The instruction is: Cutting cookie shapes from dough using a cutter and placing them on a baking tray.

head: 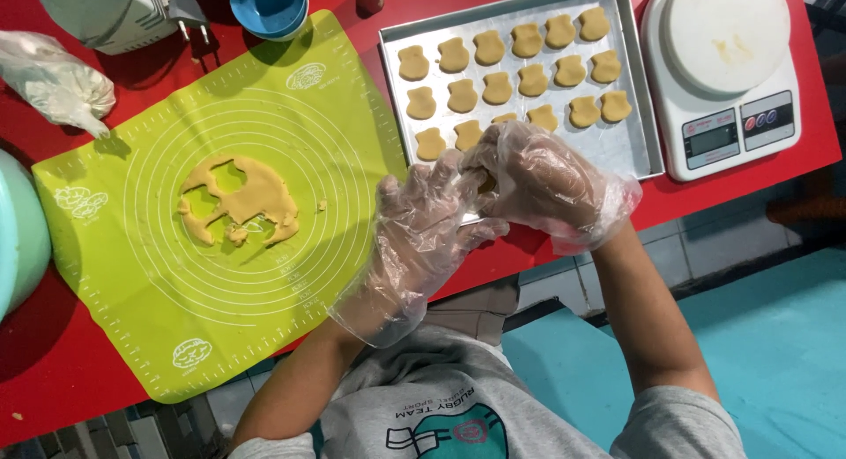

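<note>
The table (53, 371) is bright red. On it lies a lime-green mat (264, 89) printed with white rings and ruler marks. The dough (251, 195) is pale tan, and so are the cookies (498, 87) on the silver-grey tray (627, 142). The scale (705, 133) is white, the bowl (269, 8) blue. Both gloves (414, 239) are clear, glossy plastic. The shirt (414, 371) is grey with a teal print.

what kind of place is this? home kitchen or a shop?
Likely a home baking setup, though that's a guess. A green silicone mat holds rolled dough, a metal tray carries cut cookie shapes, and a kitchen scale sits beside it on a red table.
</note>
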